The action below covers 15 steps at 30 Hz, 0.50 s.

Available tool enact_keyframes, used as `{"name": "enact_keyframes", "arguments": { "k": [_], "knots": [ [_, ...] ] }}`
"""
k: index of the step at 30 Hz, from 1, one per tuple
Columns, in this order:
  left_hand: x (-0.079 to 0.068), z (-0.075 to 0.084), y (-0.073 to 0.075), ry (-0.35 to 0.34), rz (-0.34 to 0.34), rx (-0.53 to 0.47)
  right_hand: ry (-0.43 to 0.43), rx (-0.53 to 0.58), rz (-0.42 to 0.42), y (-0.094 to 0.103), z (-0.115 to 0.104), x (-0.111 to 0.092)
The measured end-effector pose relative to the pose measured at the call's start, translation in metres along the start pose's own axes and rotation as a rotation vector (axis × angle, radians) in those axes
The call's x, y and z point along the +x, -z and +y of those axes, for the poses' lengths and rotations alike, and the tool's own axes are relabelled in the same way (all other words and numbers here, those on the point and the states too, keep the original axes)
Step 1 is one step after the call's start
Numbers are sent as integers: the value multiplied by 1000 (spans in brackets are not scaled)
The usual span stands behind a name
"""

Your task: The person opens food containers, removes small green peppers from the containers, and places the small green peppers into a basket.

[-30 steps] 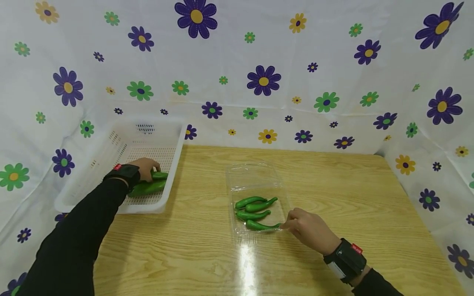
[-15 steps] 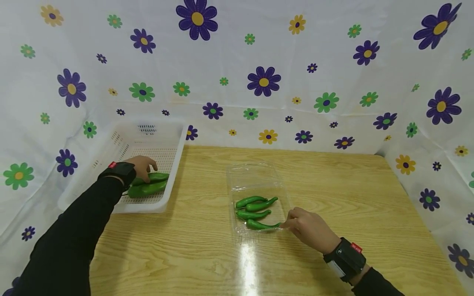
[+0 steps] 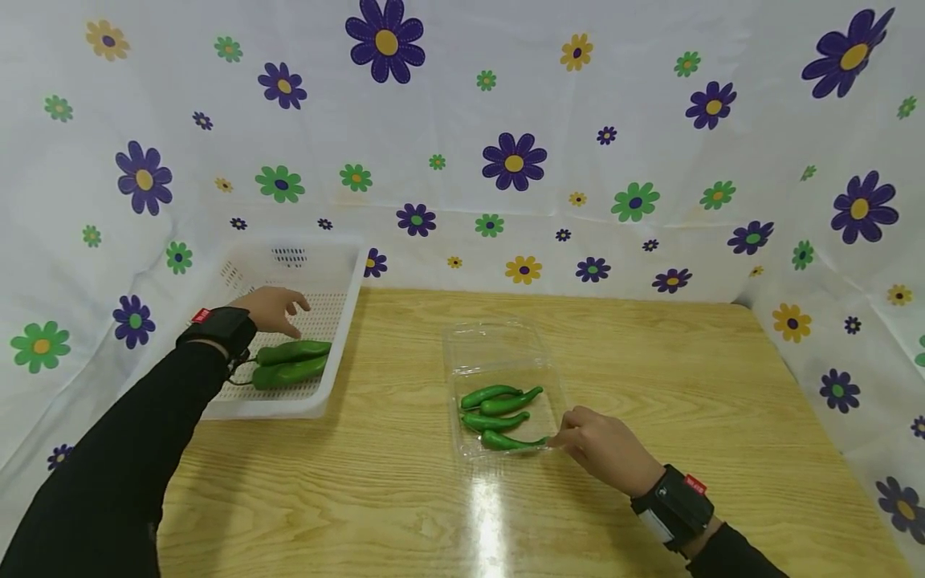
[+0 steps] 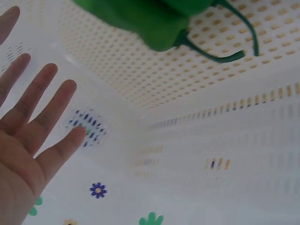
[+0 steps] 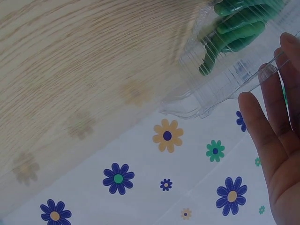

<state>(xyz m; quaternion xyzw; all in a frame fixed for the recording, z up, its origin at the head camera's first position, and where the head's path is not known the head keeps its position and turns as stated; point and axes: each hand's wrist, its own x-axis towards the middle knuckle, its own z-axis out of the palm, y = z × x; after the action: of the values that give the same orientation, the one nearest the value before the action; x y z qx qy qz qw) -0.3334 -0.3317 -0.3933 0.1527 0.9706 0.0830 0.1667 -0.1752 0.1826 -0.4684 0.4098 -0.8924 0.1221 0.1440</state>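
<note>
My left hand [image 3: 269, 308] hovers inside the white plastic basket [image 3: 341, 337], its fingers spread and holding nothing. Just below it, a long green pepper [image 3: 296, 351] lies beside a second green pepper [image 3: 291, 373] on the basket floor. In the left wrist view their stems show, apart from the left hand [image 4: 35, 131]. On the table, a clear plastic clamshell box [image 3: 499, 340] lies with its lid folded back. Several smaller green peppers [image 3: 504, 420] rest in its near half. My right hand [image 3: 605, 451] pinches the box's near right edge, beside the lowest pepper's tip.
The wooden table [image 3: 672, 377] runs to a flower-printed white cloth [image 3: 441, 96] hanging behind and at both sides. The basket's raised walls surround the left hand's area. Light glares on the table in front of the box.
My left hand has let go of the upper pepper in the basket and lifted up and back, uncovering both peppers there. The right hand and the box have stayed put.
</note>
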Motion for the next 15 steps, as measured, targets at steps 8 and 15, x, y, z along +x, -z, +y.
{"name": "enact_keyframes", "arguments": {
  "k": [8,15],
  "knots": [
    [-6,18,24,-18,69,12,2,-1,4,0,0,1],
    [-6,63,37,-22,122,21,1,2,7,0,0,0]
  ]
}}
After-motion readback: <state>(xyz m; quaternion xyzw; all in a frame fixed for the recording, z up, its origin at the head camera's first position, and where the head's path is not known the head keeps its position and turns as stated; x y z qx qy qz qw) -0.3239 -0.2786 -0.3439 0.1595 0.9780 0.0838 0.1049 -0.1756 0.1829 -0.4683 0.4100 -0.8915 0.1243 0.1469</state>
